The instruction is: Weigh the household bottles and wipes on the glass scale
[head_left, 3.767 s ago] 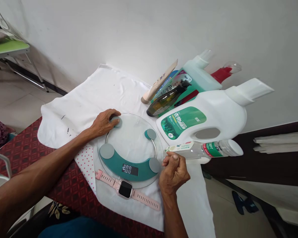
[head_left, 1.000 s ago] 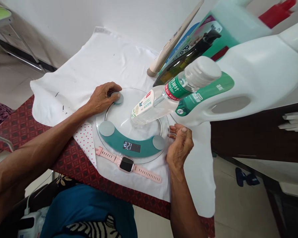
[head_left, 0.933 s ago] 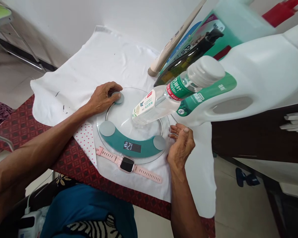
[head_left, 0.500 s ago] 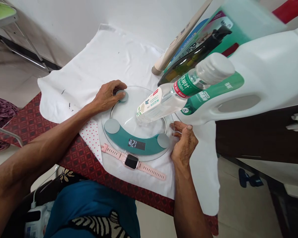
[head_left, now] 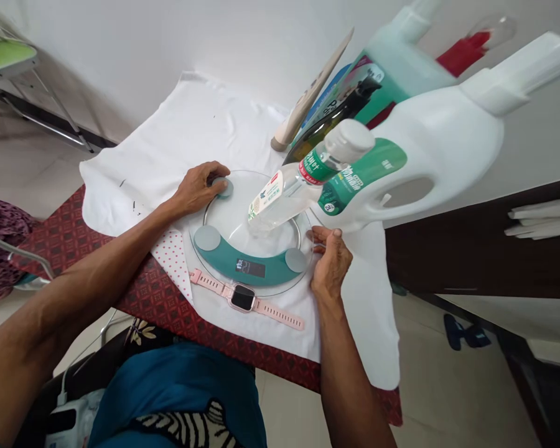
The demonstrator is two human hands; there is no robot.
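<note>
A round glass bathroom scale with a teal band and grey pads lies on the white cloth. My left hand grips its upper left rim, thumb over the small grey pad. At the right rim my right hand has its fingers curled against the glass edge. A clear plastic bottle with a white cap and green label stands on the scale. The small display shows faint digits. Just in front of the scale lies a pink smartwatch, its strap spread out and its screen dark.
Behind the bottle stand a large white detergent jug, a dark pump bottle, a beige tube and a green-liquid bottle. The white cloth covers most of the red patterned table. Dark slippers lie on the floor.
The view has shifted, with more of the tall bottles' tops showing. The bright digits on the scale's display have faded. Both hands stay at the scale's rim.
</note>
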